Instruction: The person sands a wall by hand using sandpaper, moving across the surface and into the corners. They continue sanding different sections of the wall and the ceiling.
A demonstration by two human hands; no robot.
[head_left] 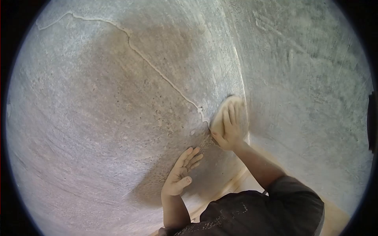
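Note:
A pale, rounded, dough-like piece [219,118] lies on the grey-brown dusty surface [118,137], close to a light seam line. My right hand [230,128] rests flat over its right part, fingers stretched out and the thumb at its lower left edge. From the piece's left side, a thin pale strand [161,74] runs up and left across the surface in a wavy line, with a small lump along it. My left hand [183,169] hovers lower left of the piece, palm turned inward, fingers slightly bent and thumb apart, with nothing in it.
To the right of the light seam [241,74] is a grey-green scuffed area [303,78]. Small dark specks dot the surface left of the piece. A dark object [371,122] stands at the far right edge. My dark shirt [264,212] fills the bottom.

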